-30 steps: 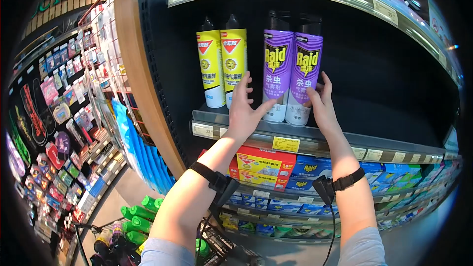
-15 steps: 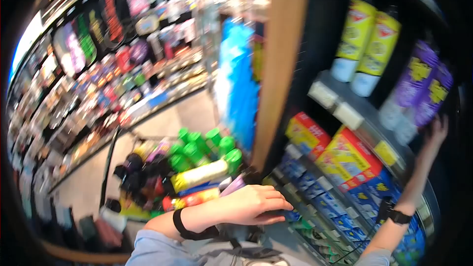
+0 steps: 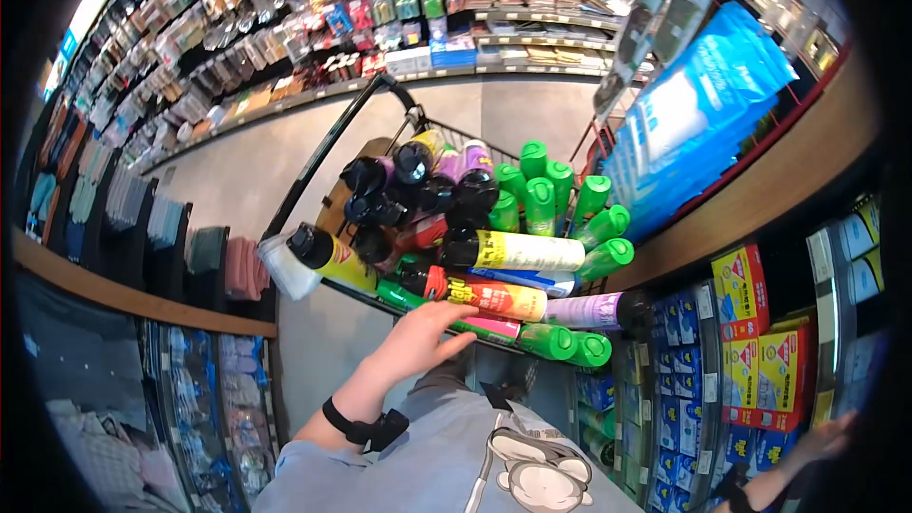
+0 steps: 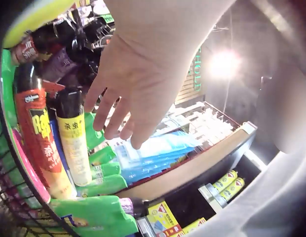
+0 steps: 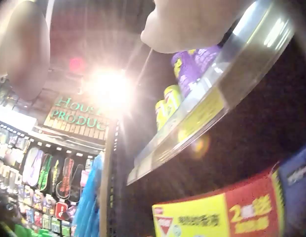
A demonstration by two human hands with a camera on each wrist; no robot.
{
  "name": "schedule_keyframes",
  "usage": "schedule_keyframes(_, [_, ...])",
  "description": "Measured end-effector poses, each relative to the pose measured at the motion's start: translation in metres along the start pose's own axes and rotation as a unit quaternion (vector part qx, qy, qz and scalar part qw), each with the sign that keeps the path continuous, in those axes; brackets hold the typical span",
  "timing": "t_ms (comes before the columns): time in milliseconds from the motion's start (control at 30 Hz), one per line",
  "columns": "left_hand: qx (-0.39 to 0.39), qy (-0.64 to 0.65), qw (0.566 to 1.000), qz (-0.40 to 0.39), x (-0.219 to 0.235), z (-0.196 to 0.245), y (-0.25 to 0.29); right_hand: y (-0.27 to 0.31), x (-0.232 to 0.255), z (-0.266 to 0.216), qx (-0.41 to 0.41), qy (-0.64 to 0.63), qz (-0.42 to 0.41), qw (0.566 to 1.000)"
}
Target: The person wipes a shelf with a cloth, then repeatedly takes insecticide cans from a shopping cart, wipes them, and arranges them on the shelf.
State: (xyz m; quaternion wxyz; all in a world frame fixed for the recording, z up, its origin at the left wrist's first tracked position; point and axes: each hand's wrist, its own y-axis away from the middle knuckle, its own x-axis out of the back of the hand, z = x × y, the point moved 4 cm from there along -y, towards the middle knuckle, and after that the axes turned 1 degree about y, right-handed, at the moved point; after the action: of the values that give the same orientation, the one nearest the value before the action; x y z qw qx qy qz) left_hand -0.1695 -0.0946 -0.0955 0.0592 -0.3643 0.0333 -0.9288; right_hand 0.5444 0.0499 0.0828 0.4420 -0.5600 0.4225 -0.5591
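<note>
One red spray can (image 3: pixel 496 294) lies near the left grip (image 3: pixel 418 337), its fingers extended, holding nothing.

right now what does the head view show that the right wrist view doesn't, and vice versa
Only the head view: the shirt, and the red Raid can near the left hand. Only the right wrist view: the green-lettered sign and the bright light. Both: the right hand, the blue packs and a yellow-and-red box.

Shop — loaded cart (image 3: pixel 321 147), price-tagged shelves (image 5: pixel 237 91), sign (image 5: pixel 78 116) probably reading "Household Products"
</note>
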Motion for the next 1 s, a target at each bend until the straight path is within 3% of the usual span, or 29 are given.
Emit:
schedule_keyframes(67, [0.018,-0.014,1.000,0.013,0.004,-0.016,0.006,-0.007,-0.021,-0.128,0.024,-0.206,0.027,0.978])
schedule_keyframes(133, [0.030,-0.023,0.999,0.015,0.008,-0.030,0.009,-0.009,-0.033,-0.260,-0.012,-0.385,-0.095,0.918])
schedule_keyframes(167, [0.037,-0.027,0.999,0.029,0.011,-0.035,0.010,-0.001,-0.039,-0.307,0.034,-0.395,-0.115,0.911])
schedule_keyframes(200, [0.045,-0.030,0.998,0.040,0.013,-0.040,0.011,0.009,-0.045,-0.345,0.080,-0.403,-0.138,0.901])
schedule_keyframes(233, [0.045,-0.030,0.997,0.052,0.016,-0.046,0.013,0.017,-0.051,-0.377,0.122,-0.454,-0.178,0.864])
schedule_keyframes(333, [0.052,-0.057,0.992,0.098,0.022,-0.071,0.014,0.038,-0.043,-0.468,0.186,-0.463,-0.333,0.800])
schedule_keyframes(400, [0.078,-0.061,0.990,0.096,0.023,-0.085,0.013,0.062,-0.041,-0.511,0.220,-0.487,-0.418,0.735])
schedule_keyframes(467, [0.107,-0.090,0.985,0.103,0.022,-0.101,0.009,0.082,-0.037,-0.544,0.276,-0.507,-0.492,0.652])
schedule_keyframes(567, [0.118,-0.129,0.983,0.048,0.016,-0.115,-0.001,0.106,-0.031,-0.573,0.317,-0.501,-0.545,0.593])
schedule_keyframes(667, [0.125,-0.190,0.974,-0.012,0.008,-0.125,-0.011,0.122,-0.033,-0.582,0.296,-0.482,-0.604,0.562])
schedule_keyframes(800, [0.117,-0.246,0.962,-0.028,-0.003,-0.145,-0.020,0.135,-0.033,-0.589,0.279,-0.462,-0.624,0.566])
schedule_keyframes(933, [0.104,-0.237,0.963,-0.078,0.006,-0.137,-0.029,0.151,-0.032,-0.592,0.270,-0.445,-0.643,0.563])
schedule_keyframes(1000, [0.042,-0.174,0.983,-0.047,0.013,-0.125,-0.027,0.156,-0.030,-0.597,0.255,-0.428,-0.658,0.565])
